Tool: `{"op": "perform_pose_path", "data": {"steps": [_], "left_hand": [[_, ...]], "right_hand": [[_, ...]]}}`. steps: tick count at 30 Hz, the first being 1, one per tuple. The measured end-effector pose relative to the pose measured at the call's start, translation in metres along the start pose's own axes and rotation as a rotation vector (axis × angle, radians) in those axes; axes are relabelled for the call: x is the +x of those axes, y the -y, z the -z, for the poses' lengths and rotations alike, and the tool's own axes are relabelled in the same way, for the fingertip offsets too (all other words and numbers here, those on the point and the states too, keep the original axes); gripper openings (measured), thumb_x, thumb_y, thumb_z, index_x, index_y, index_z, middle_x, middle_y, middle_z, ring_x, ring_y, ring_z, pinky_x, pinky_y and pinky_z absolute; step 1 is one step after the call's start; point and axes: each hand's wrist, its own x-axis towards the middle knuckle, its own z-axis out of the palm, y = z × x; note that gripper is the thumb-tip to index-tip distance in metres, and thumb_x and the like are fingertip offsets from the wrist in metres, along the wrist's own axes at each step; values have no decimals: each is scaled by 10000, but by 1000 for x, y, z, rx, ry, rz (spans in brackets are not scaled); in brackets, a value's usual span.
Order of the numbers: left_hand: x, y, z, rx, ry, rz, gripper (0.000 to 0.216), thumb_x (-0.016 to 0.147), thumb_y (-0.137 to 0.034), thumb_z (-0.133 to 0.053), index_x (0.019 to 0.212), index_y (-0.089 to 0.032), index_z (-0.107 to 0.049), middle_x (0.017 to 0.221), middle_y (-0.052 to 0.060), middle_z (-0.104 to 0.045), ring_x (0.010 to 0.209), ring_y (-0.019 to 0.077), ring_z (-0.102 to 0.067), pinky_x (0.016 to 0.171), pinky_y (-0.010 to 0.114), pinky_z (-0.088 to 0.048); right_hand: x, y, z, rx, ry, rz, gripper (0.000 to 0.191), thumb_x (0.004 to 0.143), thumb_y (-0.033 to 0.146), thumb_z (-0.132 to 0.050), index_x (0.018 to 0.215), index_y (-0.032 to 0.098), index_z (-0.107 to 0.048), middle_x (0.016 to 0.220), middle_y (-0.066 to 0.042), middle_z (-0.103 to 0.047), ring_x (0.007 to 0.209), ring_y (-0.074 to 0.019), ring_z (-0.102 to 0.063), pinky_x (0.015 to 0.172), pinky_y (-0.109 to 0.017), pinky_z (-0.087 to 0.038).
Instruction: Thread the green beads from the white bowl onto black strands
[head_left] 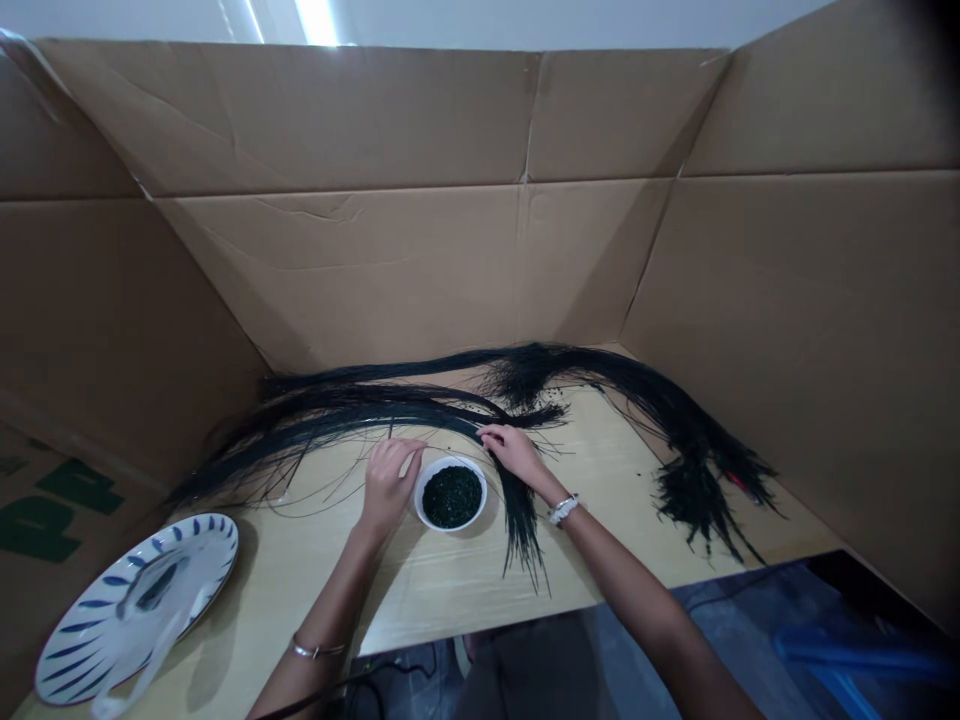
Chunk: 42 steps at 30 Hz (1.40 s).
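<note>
My left hand [390,478] is just left of a white bowl [418,503], its thumb and fingers drawn together. A small dark stick-like bit shows above its fingers; what they pinch is too fine to make out. Inside the bowl is a mass of dark green, wet-looking small pieces [452,497]. My right hand [516,455], with a light bracelet at the wrist, is closed at the fingertips on the near bundle of long dark strands [360,412]. That bundle curves past the bowl, and its frayed end hangs toward the table's front edge.
Behind lies another dark strand bundle [420,368]; a thick one [645,378] bends down at the right. A white plate with blue marks [79,640] stands at the left with a pale-handled tool [154,665] over it. Cardboard walls [360,260] enclose the wooden table [420,600].
</note>
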Motion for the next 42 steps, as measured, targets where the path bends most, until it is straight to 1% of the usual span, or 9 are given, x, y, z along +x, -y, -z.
{"op": "perform_pose_path", "data": {"steps": [2, 6, 11, 15, 18, 22, 33, 38, 42], "left_hand": [[-1, 0, 0, -28, -44, 94, 112, 1000, -224, -605, 1031, -225, -713, 980, 41, -761, 942, 222, -670, 882, 383, -484], [-2, 4, -1, -101, -153, 289, 106, 978, -293, -641, 975, -210, -707, 931, 42, -727, 887, 208, -648, 832, 349, -496], [-4, 9, -4, -175, -151, 463, 190, 963, -385, -651, 951, -203, -707, 885, 35, -703, 819, 187, -633, 786, 321, -490], [-4, 1, -5, -187, -124, 459, 214, 962, -405, -641, 936, -202, -707, 894, 41, -710, 829, 190, -633, 790, 320, -500], [-4, -5, -6, -192, -103, 456, 211, 963, -396, -638, 937, -198, -707, 893, 43, -715, 836, 192, -637, 789, 314, -507], [-5, -7, -9, -241, -77, 498, 205, 969, -389, -635, 943, -198, -706, 885, 42, -725, 828, 190, -648, 788, 312, -515], [-8, -20, -15, -339, 27, 538, 209, 967, -397, -634, 907, -207, -696, 820, 28, -706, 812, 195, -644, 766, 310, -515], [-12, -20, -18, -288, 79, 458, 197, 973, -389, -629, 911, -216, -702, 885, 34, -728, 868, 203, -645, 836, 339, -510], [-10, -23, -17, -223, 166, 295, 195, 984, -376, -611, 907, -221, -700, 907, 46, -742, 911, 229, -661, 884, 384, -501]], "right_hand": [[1, 2, 2, 278, 36, -31, 265, 971, 282, -580, 1186, 189, -704, 783, -14, -754, 674, -148, -608, 676, -265, -459], [0, 9, 7, 775, 122, -115, 267, 853, 392, -716, 985, 160, -711, 647, 0, -708, 519, -98, -510, 541, -221, -375], [-7, 17, 14, 1185, 284, -184, 288, 810, 325, -779, 1035, 148, -753, 1050, -122, -801, 865, -156, -729, 704, -231, -513], [-9, 19, 14, 1322, 310, -226, 302, 765, 169, -742, 1067, 167, -744, 1096, -106, -795, 880, -153, -738, 749, -248, -554], [-9, 22, 14, 1362, 280, -222, 349, 702, 122, -781, 1043, 185, -742, 1095, -79, -795, 895, -143, -738, 744, -227, -558], [-8, 25, 11, 1326, 192, -157, 376, 688, 242, -902, 1025, 193, -744, 1084, -69, -794, 919, -129, -732, 742, -197, -541], [-9, 28, -3, 935, -115, -48, 354, 742, 471, -855, 882, 178, -715, 751, -19, -719, 607, -102, -539, 580, -236, -413], [-14, 41, -1, 890, -123, -56, 387, 728, 521, -832, 863, 185, -694, 698, -5, -681, 566, -101, -488, 535, -239, -368], [-15, 42, -2, 899, -134, -46, 391, 735, 522, -827, 866, 183, -683, 696, -1, -671, 554, -92, -463, 518, -230, -338]]}}
